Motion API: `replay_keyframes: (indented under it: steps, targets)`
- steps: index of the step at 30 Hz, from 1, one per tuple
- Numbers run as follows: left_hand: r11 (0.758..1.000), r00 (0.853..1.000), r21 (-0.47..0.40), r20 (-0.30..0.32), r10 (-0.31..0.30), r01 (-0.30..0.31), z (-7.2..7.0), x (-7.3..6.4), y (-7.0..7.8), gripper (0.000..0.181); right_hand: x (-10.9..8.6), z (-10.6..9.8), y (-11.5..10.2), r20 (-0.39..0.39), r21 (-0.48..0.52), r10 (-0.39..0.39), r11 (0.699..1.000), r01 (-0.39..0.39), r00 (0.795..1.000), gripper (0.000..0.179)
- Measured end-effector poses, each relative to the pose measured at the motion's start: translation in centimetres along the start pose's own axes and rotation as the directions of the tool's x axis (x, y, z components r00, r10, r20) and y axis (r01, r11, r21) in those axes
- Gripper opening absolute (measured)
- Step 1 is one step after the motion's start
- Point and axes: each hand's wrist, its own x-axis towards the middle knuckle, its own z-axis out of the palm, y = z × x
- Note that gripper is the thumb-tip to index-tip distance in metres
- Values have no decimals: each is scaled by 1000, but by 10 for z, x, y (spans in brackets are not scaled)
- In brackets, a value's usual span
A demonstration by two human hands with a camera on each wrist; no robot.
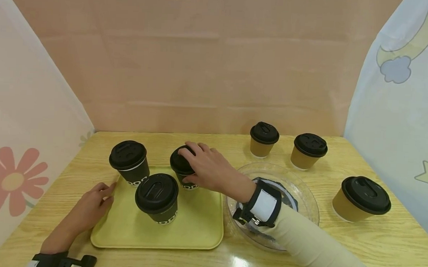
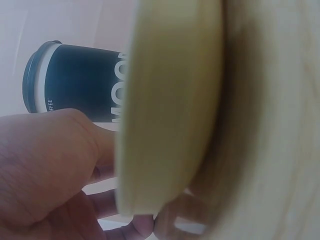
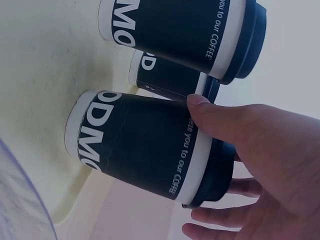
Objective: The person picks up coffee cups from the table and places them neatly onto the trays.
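Observation:
My right hand [image 1: 210,167] reaches down over a black paper coffee cup [image 3: 140,145] with a black lid. Its thumb presses the cup's side near the lid; the other fingers pass behind the lid, partly hidden. That cup stands at the back right of a yellow tray [image 1: 195,230]. At the tray's left edge, my left hand [image 1: 92,208] grips the rim, the thumb reaching over it in the left wrist view. A second black cup [image 1: 156,196] stands mid-tray, and a third black cup [image 1: 128,159] is at its back left corner.
Right of the tray lies a clear round plate [image 1: 309,205] with a dark patterned piece in it, partly under my right forearm. Beyond it stand brown lidded cups: one at the back [image 1: 261,145], another beside it [image 1: 306,153], a third at the right [image 1: 354,205].

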Motion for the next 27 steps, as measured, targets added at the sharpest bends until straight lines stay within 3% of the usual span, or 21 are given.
replay_keyframes:
  steps: [5, 11, 20, 27]
  targets:
    - [1000, 1000, 7, -9, 1, -1, 0, -1, 0, 41, -4, -5, 5, 10, 2, 5, 1000, -5, 1000, 74]
    - [1000, 1000, 14, -13, 8, -8, -1, -1, 1, 41, -12, -9, 21, -32, -51, -29, 998, 27, 999, 87]
    - [1000, 1000, 18, -16, 13, -12, 0, 0, 0, 41, -24, -17, 54, -33, 17, 36, 999, -35, 999, 95]
    - [1000, 1000, 7, -11, 19, -19, 1, -1, -1, 41, -31, -18, 76, -68, -3, 73, 997, -73, 995, 92]
